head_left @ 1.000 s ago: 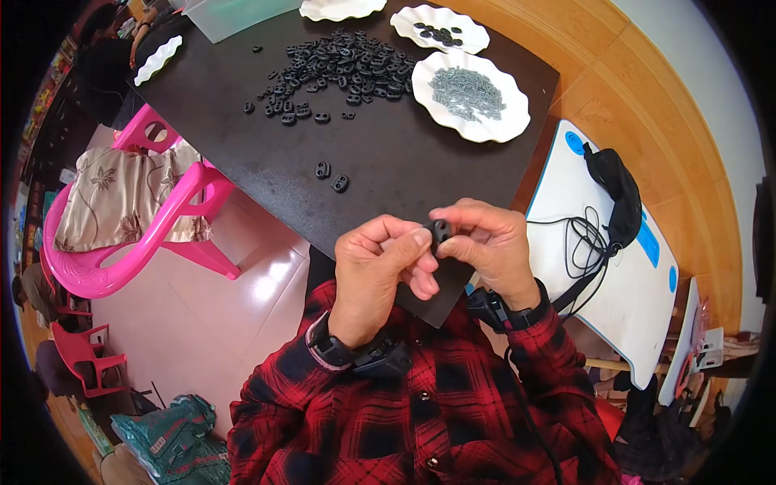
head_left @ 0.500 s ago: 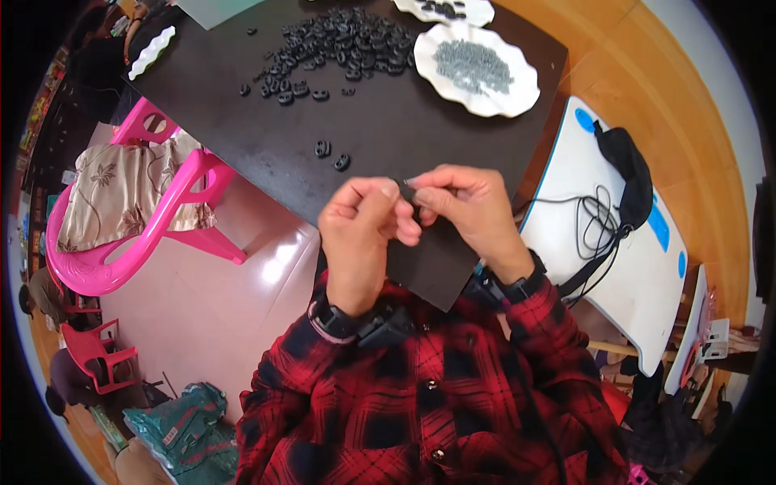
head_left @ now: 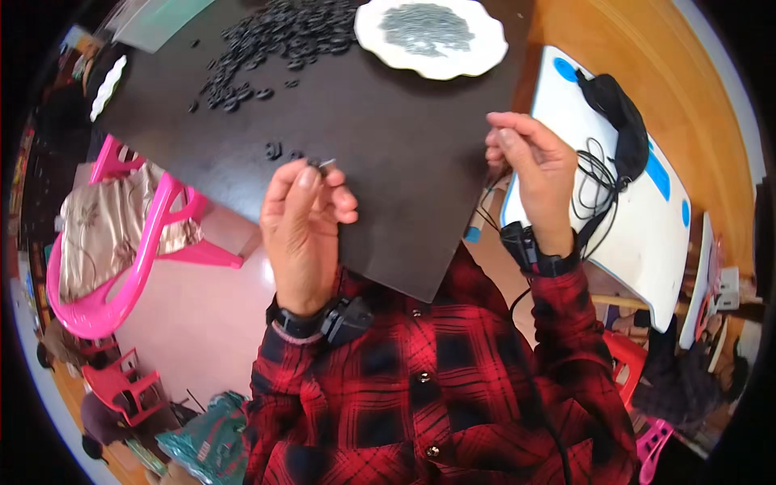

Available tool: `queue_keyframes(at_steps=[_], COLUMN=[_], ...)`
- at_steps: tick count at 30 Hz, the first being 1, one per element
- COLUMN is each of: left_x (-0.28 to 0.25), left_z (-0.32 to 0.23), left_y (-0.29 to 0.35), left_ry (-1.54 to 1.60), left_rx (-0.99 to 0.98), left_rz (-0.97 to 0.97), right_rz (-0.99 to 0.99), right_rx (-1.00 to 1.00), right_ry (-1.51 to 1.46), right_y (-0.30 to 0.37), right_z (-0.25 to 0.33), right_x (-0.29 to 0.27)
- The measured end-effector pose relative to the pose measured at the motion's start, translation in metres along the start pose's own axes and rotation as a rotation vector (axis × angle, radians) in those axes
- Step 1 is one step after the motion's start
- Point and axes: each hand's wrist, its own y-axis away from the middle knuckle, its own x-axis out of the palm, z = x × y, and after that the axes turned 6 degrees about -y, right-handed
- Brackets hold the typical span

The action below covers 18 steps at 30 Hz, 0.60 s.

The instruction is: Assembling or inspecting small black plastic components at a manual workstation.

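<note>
My left hand [head_left: 301, 230] is over the near part of the dark table [head_left: 396, 210], thumb and fingertips pinched on a small black piece [head_left: 317, 164]. A thin grey piece [head_left: 328, 162] sticks out of it to the right. My right hand [head_left: 540, 171] is apart from it, beyond the table's right edge, with thumb and forefinger pressed together; whatever is in that pinch is too small to make out. Just beyond my left fingertips lie a small black oval piece with holes [head_left: 273, 150] and another black piece [head_left: 297, 153], partly hidden.
A pile of black pieces [head_left: 283, 40] covers the far table. Beside it stands a white wavy-rimmed plate [head_left: 485, 56] of small grey pieces. A pink chair [head_left: 149, 242] is at left; a white board [head_left: 550, 97] with black cables [head_left: 596, 178] and a black pouch [head_left: 622, 121] is at right.
My hands were close together at the small piece and have parted. The left moved left with the black piece; the right moved right and up. The view has shifted too.
</note>
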Motion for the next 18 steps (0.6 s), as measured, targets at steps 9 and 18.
queue_keyframes(at_steps=[9, 18], left_x=[0.008, 0.011], left_z=[0.006, 0.003], left_y=[0.008, 0.016], left_ry=[-0.127, -0.164], left_rx=[-0.036, -0.040], left_rz=[0.054, 0.059], right_rz=[0.170, 0.816], right_rx=[-0.166, 0.076], right_ry=[0.273, 0.633], right_y=[0.015, 0.047], right_z=[0.047, -0.032], right_x=[-0.036, -0.058])
